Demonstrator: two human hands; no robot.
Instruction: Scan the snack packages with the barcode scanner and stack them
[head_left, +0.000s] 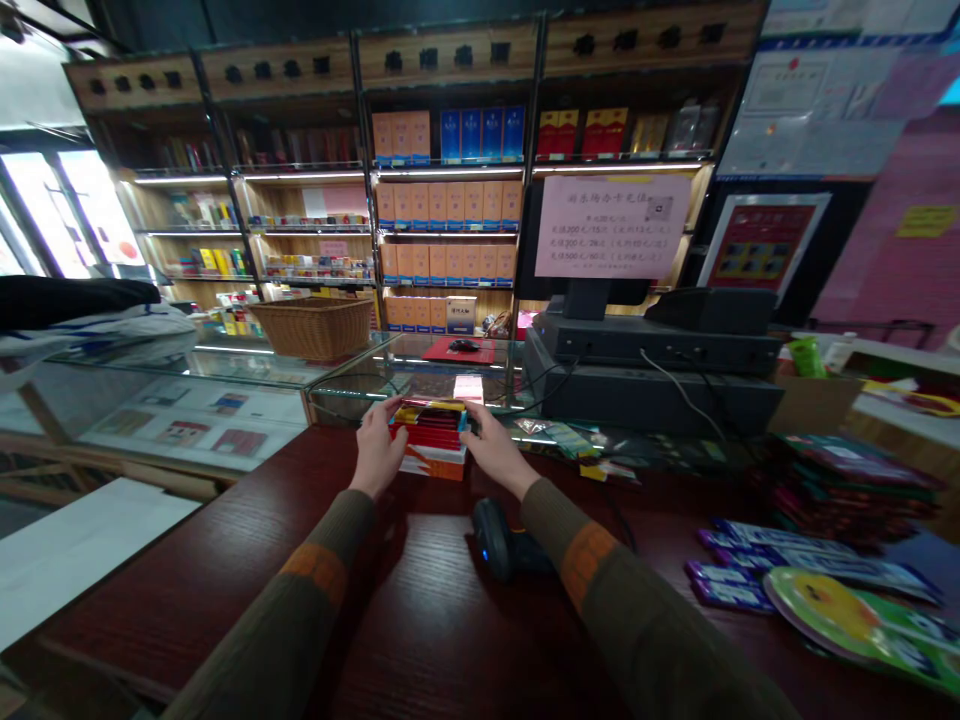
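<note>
A small display box (433, 462), red and white with an orange pattern on its front, sits on the dark wooden counter. Packets (431, 413) in red, yellow and dark wrappers stand upright inside it. My left hand (381, 448) grips its left side, fingers bent over the top corner. On the opposite side, my right hand (491, 445) closes on the right edge and front corner. Just in front of my right wrist lies a black barcode scanner (495, 540) with a small blue light.
Behind the box runs a glass display case (420, 355) with a wicker basket (315, 328) on it. A monitor bearing a pink paper sign (611, 228) stands right of centre. Purple-wrapped bars (731, 588), a green package (847, 620) and stacked dark packets (855, 480) occupy the counter's right side.
</note>
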